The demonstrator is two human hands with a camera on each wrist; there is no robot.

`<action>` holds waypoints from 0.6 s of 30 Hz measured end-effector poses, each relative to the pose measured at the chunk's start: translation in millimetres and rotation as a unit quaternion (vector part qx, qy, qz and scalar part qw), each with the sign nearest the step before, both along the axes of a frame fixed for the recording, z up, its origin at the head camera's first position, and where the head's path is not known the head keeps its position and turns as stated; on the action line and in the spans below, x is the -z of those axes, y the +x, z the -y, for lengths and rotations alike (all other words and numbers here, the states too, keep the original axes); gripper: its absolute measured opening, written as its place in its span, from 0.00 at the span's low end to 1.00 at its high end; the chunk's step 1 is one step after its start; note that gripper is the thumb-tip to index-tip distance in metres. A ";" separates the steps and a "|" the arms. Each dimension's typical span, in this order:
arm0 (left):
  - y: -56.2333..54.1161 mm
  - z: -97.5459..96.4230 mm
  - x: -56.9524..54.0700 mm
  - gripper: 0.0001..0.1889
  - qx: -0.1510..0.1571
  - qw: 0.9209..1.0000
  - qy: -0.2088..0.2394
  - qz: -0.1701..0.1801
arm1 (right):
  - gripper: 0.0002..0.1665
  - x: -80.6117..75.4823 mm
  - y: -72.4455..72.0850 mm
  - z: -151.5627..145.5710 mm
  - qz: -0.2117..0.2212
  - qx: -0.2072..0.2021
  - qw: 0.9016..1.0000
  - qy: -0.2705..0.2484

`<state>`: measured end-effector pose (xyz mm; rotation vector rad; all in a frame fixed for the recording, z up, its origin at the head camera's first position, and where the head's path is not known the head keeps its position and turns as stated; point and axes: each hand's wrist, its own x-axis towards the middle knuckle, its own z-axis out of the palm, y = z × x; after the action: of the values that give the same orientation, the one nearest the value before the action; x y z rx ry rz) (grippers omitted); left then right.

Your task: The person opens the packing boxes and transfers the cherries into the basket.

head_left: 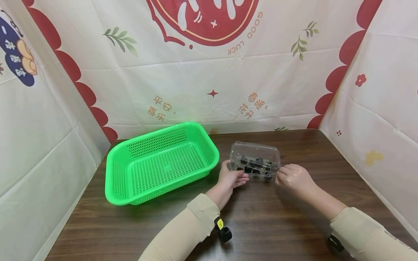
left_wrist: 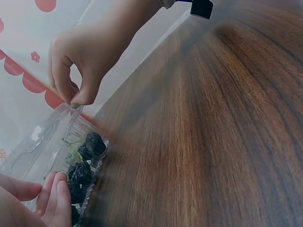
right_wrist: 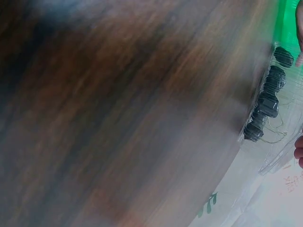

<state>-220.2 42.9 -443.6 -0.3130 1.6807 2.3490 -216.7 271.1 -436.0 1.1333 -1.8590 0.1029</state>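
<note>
A clear plastic clamshell box stands on the table near its back edge. Inside lie several black lumps with thin pale-green stems, like seedling plugs. My left hand holds the box at its near left corner, thumb and fingers at the lid's edge in the left wrist view. At the right corner my right hand pinches the lid's edge between thumb and forefinger. The lid is raised at an angle over the lumps. In the right wrist view the box shows only at the right border.
A green perforated plastic basket sits on the left of the brown wooden table, its visible inside bare. White printed cloth walls in the back and both sides. Each sleeve carries a small black wrist camera.
</note>
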 end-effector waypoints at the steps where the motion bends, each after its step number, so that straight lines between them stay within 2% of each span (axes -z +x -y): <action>1: 0.2 -0.1 0.0 0.33 0.000 1.000 0.000 0.001 | 0.19 -1.1 -0.2 0.1 0.002 0.003 1.000 -0.010; 6: 1.0 -0.5 -0.7 0.35 0.007 1.000 0.003 -0.002 | 0.19 -13.2 -2.8 0.0 0.015 0.026 0.998 -0.048; 12: 3.1 0.8 -3.4 0.36 0.005 1.000 -0.007 0.002 | 0.18 -26.1 -5.4 -0.5 0.017 0.028 0.999 -0.039; 18: 5.4 1.9 -3.3 0.31 0.012 1.000 -0.012 0.014 | 0.18 -31.6 -4.6 -5.0 0.015 0.055 0.997 -0.046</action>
<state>-214.9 41.0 -440.3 -0.3271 1.6922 2.2985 -221.3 276.1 -404.4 0.9684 -1.9190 0.1408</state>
